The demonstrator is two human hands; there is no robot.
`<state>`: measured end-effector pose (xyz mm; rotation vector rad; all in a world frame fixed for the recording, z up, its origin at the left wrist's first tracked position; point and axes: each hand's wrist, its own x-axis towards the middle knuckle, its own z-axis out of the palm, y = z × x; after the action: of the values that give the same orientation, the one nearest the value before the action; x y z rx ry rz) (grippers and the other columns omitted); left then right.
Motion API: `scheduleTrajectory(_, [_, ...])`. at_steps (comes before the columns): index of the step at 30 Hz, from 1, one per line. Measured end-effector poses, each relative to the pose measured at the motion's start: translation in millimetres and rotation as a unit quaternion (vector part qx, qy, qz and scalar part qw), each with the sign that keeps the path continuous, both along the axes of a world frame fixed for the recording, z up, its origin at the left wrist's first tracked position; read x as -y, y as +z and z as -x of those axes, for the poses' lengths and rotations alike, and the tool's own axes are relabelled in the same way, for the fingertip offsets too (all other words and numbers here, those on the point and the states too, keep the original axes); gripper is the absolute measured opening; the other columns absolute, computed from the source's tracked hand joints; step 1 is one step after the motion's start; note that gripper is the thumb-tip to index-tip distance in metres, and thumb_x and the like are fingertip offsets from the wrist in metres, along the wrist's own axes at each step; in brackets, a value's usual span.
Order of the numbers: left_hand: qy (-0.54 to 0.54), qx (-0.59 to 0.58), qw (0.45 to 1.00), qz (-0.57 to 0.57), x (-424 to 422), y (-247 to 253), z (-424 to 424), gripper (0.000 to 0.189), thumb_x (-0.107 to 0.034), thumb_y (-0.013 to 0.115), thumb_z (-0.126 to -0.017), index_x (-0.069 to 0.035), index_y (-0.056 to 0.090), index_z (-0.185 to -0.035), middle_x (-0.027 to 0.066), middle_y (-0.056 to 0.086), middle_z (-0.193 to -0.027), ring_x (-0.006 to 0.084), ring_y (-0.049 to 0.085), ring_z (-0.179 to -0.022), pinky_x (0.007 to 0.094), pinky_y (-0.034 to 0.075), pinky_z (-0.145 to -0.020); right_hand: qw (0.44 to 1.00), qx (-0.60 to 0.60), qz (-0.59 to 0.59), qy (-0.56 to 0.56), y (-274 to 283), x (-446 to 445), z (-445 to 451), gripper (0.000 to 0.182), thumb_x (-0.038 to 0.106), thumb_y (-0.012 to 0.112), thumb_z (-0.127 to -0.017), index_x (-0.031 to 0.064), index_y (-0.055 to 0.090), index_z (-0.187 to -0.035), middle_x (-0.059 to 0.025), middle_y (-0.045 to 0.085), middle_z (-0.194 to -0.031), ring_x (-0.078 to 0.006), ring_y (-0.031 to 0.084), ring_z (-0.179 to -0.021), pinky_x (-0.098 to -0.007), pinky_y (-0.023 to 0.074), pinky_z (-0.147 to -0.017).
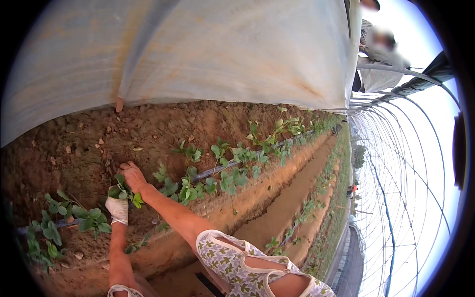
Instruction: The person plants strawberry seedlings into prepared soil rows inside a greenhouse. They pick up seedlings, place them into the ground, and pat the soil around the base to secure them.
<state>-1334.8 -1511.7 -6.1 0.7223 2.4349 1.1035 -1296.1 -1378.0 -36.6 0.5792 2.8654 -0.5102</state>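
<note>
My left hand (118,209), in a white glove, is at the base of a small strawberry plant (124,193) and appears to grip it. The plant's leaves hide most of the gloved fingertips. Bare, my right hand (132,176) presses into the brown soil (85,148) just beyond the plant, its fingers bent downward and their tips out of sight. Other strawberry plants (87,219) grow to the left of the gloved hand, and more strawberry plants (230,178) line the bed to the right.
A dark drip line (211,172) runs along the bed among the plants. White plastic sheeting (222,55) hangs along the far side. Beside the bed is a furrow (274,204), then another planted row (308,208). Metal hoops (404,156) arch at right. People (382,63) are at upper right.
</note>
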Motion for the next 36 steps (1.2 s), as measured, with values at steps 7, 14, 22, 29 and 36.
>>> scheduleTrajectory(7, [0.081,-0.015,0.996,-0.039,25,-25,29,0.012,-0.009,0.061,-0.066,0.002,0.059,-0.067,0.0152,0.06,-0.066,0.0269,0.058,-0.058,0.0335,0.044,-0.051,0.994,-0.069,-0.034,0.082,55,28,11,0.04,0.01,0.052,-0.068,0.0098,0.054,-0.108,-0.0076,0.049,-0.115,-0.0258,0.037,-0.116,-0.0369,0.0257,-0.101])
scheduleTrajectory(14, [0.161,-0.001,0.986,0.034,6,5,25,0.02,-0.01,0.063,-0.063,0.005,0.055,-0.054,0.0155,0.057,-0.055,0.0262,0.055,-0.047,0.0351,0.042,-0.047,0.973,0.214,0.081,0.042,47,10,37,0.04,0.003,0.053,-0.069,0.0059,0.057,-0.109,-0.0129,0.051,-0.116,-0.0268,0.046,-0.109,-0.0419,0.0236,-0.102])
scheduleTrajectory(22, [0.068,0.008,0.996,-0.061,24,1,19,0.015,-0.008,0.06,-0.07,0.005,0.059,-0.076,0.0128,0.061,-0.067,0.0261,0.058,-0.059,0.0335,0.044,-0.054,1.0,-0.015,-0.012,0.018,37,17,29,0.036,0.008,0.061,-0.061,0.0132,0.063,-0.096,-0.0066,0.056,-0.101,-0.0266,0.04,-0.111,-0.038,0.0286,-0.099])
scheduleTrajectory(29, [0.044,-0.105,0.993,0.031,6,0,10,0.012,-0.009,0.061,-0.067,0.002,0.059,-0.064,0.015,0.059,-0.062,0.0316,0.055,-0.055,0.0361,0.043,-0.051,0.998,-0.064,-0.011,0.008,28,16,16,0.039,0.008,0.059,-0.059,0.0102,0.062,-0.097,-0.0068,0.053,-0.105,-0.0273,0.041,-0.108,-0.0389,0.0266,-0.1])
scheduleTrajectory(36, [0.074,0.053,0.996,-0.003,-11,14,30,0.025,-0.019,0.068,-0.064,0.004,0.061,-0.072,0.0174,0.062,-0.072,0.0302,0.06,-0.065,0.0349,0.047,-0.058,0.993,-0.047,-0.002,0.109,49,14,4,0.045,0.009,0.049,-0.068,-0.0002,0.052,-0.111,-0.0134,0.044,-0.123,-0.0278,0.029,-0.123,-0.0402,0.0211,-0.103])
